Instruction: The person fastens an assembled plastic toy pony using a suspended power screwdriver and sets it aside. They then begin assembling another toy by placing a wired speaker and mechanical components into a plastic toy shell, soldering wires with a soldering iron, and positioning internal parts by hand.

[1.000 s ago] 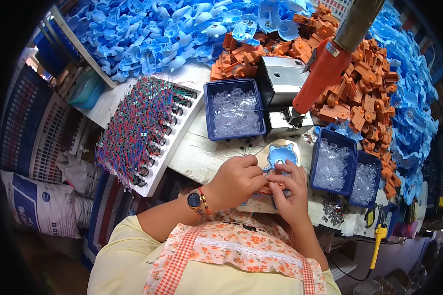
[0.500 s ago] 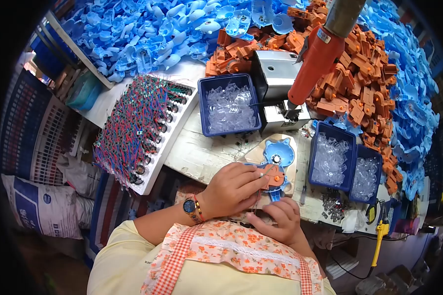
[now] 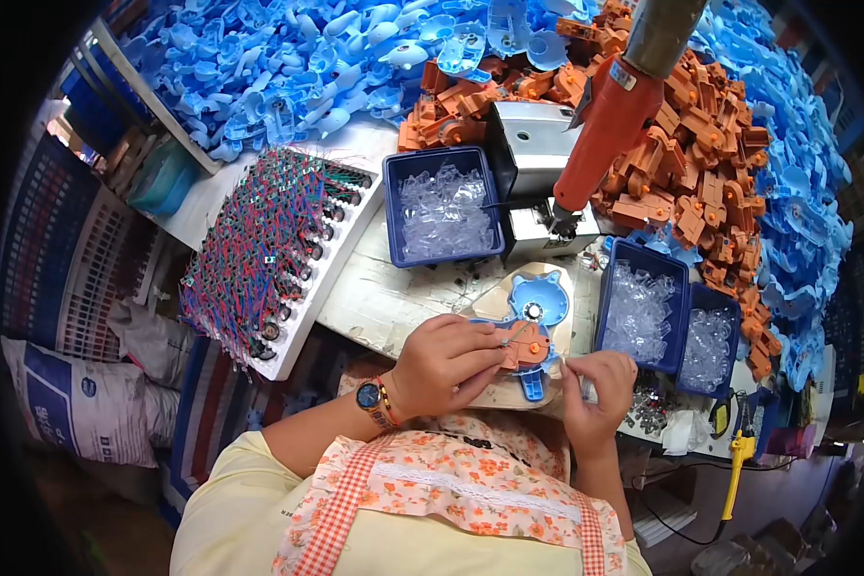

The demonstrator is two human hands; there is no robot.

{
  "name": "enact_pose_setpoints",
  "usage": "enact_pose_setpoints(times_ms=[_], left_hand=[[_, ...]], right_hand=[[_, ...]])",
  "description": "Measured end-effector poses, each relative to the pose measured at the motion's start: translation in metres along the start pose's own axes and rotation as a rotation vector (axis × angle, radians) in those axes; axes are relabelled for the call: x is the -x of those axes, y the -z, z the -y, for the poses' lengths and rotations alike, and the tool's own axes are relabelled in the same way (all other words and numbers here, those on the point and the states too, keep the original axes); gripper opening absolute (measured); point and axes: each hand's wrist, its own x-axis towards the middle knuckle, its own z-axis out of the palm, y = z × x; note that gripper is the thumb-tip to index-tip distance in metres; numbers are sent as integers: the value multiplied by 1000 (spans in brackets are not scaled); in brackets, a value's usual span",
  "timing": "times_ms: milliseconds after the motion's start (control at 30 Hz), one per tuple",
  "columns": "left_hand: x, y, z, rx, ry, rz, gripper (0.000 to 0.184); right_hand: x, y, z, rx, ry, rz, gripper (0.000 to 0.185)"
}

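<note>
A light-blue plastic shell (image 3: 540, 292) shaped like an animal lies in a pale fixture board (image 3: 564, 317). On the lower part of the shell sits an orange plastic gearbox (image 3: 525, 348) with a thin wire across its top. My left hand (image 3: 444, 367) reaches over from the left, its fingertips gripping the gearbox's left side. Just right of the shell, my right hand (image 3: 600, 389) has thumb and forefinger pinched together; what is between them is too small to make out.
Blue bins (image 3: 444, 259) of clear plastic pieces stand behind and at right. A red electric screwdriver (image 3: 607, 134) hangs over a metal-topped machine (image 3: 538, 144). At left lies a foam tray (image 3: 302, 350) of wired parts. Heaps of orange gearboxes (image 3: 701, 182) and blue shells (image 3: 288, 67) cover the back.
My right hand has moved right and slightly up, from in front of the gearbox to beside the shell, and its fingers have closed into a pinch. My left hand stays at the gearbox.
</note>
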Motion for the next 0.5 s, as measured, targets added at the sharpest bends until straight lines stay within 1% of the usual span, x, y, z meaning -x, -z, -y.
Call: enact_pose_setpoints(times_ms=[133, 233, 333, 400, 500], left_hand=[[-1, 0, -1, -38, -24, -8, 23], [-1, -1, 0, -68, -39, 8, 25], [-2, 0, -2, -101, -48, 48, 29], [-3, 1, -3, -109, -46, 87, 32], [-6, -2, -4, -37, -14, 104, 33]], right_hand=[[-4, -3, -4, 7, -107, 19, 15], [-10, -4, -4, 55, -82, 10, 14], [-9, -2, -10, 101, -26, 38, 14], [-6, 4, -14, 135, 55, 79, 16], [6, 11, -14, 133, 133, 144, 19]])
